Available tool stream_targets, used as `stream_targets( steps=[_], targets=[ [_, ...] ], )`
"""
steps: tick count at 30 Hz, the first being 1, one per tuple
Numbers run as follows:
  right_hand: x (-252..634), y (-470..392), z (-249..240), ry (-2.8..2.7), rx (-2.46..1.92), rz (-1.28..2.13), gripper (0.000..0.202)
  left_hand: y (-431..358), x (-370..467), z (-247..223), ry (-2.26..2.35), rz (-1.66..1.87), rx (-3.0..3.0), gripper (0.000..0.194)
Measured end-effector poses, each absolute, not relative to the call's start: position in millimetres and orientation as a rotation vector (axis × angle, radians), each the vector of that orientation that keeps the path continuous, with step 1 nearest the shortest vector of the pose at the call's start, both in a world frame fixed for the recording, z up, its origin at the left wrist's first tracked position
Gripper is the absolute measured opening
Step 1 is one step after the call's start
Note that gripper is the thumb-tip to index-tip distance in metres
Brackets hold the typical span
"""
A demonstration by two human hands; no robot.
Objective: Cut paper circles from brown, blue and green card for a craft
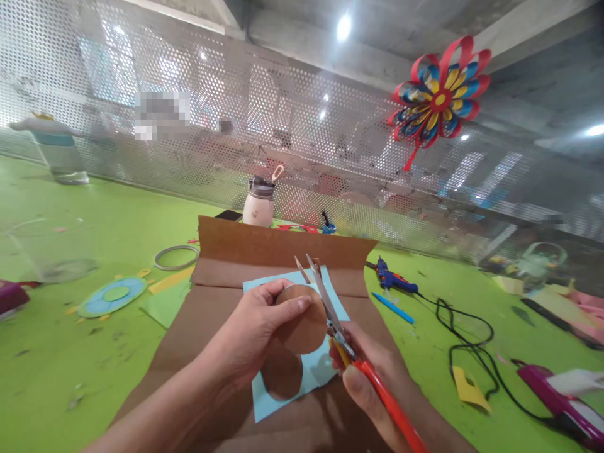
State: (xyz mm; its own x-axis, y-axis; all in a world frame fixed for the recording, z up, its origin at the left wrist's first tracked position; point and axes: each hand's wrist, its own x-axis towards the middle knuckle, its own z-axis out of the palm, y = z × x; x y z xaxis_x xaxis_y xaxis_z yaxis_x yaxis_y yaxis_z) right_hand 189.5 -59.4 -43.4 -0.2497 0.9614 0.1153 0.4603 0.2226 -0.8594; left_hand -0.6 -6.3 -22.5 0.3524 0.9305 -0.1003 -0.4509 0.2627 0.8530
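While the left hand (258, 314) pinches a round brown cardboard disc (302, 333) above a light-blue paper sheet (314, 375), the right hand (377, 353) grips red-handled metal scissors (348, 348), blades parted beside the disc's edge. Step, to my eye: rim trimming; another snip would call for turning the disc.

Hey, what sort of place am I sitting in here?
Probably a craft workshop or classroom: your right hand holds scissors, a blue glue gun lies on the green table, and a looped flower decoration shows up high.
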Motion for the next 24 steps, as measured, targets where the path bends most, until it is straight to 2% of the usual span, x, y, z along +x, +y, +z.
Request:
stream_targets(
  steps=[24],
  targets=[
    [185.3, -63.4, -44.4, -1.814, -1.333, 0.885, 0.067, -7.1, -0.7, -18.8, 0.692, 1.039, 0.855, 0.019]
  ],
)
